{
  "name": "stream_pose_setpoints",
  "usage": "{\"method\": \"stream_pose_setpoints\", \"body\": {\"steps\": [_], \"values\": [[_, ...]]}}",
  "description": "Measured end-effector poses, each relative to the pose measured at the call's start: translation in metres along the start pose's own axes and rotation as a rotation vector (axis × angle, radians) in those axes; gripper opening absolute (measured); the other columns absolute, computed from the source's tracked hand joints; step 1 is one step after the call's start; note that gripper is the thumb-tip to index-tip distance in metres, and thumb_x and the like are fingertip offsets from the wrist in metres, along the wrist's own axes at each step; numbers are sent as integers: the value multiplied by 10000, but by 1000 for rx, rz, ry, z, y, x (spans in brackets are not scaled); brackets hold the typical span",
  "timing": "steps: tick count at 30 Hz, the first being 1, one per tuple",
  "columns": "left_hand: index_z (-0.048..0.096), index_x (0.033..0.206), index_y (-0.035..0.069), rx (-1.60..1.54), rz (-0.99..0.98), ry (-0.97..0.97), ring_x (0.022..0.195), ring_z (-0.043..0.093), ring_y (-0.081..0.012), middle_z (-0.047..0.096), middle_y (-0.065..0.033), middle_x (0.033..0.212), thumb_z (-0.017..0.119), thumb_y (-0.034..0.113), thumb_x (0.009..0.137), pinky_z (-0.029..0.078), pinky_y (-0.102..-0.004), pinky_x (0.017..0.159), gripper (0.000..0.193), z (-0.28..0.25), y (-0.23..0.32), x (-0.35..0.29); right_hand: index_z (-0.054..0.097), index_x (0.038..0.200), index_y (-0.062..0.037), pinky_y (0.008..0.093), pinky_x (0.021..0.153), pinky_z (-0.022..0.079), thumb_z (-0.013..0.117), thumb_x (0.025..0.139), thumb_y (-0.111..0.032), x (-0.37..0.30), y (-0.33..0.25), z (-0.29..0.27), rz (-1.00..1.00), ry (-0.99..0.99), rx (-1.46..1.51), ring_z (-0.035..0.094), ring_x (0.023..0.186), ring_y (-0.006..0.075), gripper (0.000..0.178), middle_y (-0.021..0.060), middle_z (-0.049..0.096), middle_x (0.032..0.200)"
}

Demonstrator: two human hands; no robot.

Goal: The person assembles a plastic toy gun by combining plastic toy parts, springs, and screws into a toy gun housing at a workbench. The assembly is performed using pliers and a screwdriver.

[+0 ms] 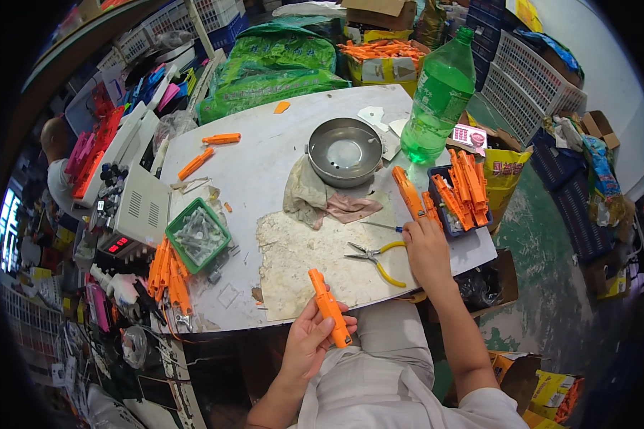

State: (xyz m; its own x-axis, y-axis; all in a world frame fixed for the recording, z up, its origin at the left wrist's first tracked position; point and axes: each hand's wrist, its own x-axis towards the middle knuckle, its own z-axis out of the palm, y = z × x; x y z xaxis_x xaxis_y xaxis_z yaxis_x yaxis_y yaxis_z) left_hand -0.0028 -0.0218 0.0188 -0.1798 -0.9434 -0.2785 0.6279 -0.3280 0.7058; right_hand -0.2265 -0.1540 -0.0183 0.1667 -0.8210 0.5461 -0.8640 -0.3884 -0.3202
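Note:
My left hand (309, 342) holds an orange plastic part (329, 309), long and narrow, tilted above the table's front edge over my lap. On the right side of the table my right hand (427, 254) has its fingers curled down over the handle of a screwdriver (381, 225); its thin shaft points left and a bit of blue shows by the fingertips. Pliers with yellow handles (379, 261) lie just left of that hand, jaws apart. Beyond the fingers are more orange parts (408, 193), beside a dark bin (479, 220) heaped with orange parts.
A metal bowl (345, 179) stands behind a crumpled rag (306, 193). The tall green bottle (440, 100) is at the back right. A green tray (225, 252) of small clear pieces sits left, near a boxy device (137, 207) with a red display and several orange parts (168, 275).

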Motion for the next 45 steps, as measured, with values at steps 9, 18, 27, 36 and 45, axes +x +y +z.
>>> {"method": "stream_pose_setpoints", "body": {"steps": [9, 18, 27, 36, 45], "values": [[216, 1450, 57, 82, 21, -29, 1015, 607, -236, 532, -158, 1208, 590, 102, 899, 504, -363, 900, 668, -5, 10, 1, 561, 959, -23, 285, 717, 429, 604, 858, -83, 13, -22, -33, 161, -245, 440, 530, 806, 206, 125, 112, 541, 856], [211, 1463, 65, 187, -29, -133, 963, 629, -225, 588, -200, 1141, 603, 44, 882, 510, -345, 876, 701, -14, 14, 8, 613, 1082, -26, 229, 553, 388, 567, 934, -171, -11, -63, -83, 313, -742, 785, 449, 589, 69, 213, 14, 560, 665], [209, 1465, 39, 232, -124, -221, 920, 601, -146, 589, -128, 1094, 605, 32, 886, 497, -285, 851, 702, -21, 23, 9, 656, 1079, -9, 215, 555, 387, 623, 901, -209, -15, -44, -77, 334, -716, 864, 456, 616, 50, 269, 18, 620, 725], [212, 1467, 35, 244, -200, -274, 889, 600, -146, 589, -123, 1072, 606, 19, 877, 506, -280, 822, 710, -21, 27, 8, 668, 1084, -19, 182, 549, 336, 616, 911, -211, -11, -36, -83, 521, -902, 1041, 399, 637, 15, 264, -57, 558, 751], [242, 1454, 14, 299, -239, -333, 870, 592, -136, 598, -118, 1050, 613, 37, 880, 507, -276, 807, 684, -21, 28, 11, 639, 1052, 0, 182, 426, 243, 560, 940, -186, -1, -23, -81, 996, -1252, 1563, 332, 482, 27, 231, -52, 513, 650]]}}
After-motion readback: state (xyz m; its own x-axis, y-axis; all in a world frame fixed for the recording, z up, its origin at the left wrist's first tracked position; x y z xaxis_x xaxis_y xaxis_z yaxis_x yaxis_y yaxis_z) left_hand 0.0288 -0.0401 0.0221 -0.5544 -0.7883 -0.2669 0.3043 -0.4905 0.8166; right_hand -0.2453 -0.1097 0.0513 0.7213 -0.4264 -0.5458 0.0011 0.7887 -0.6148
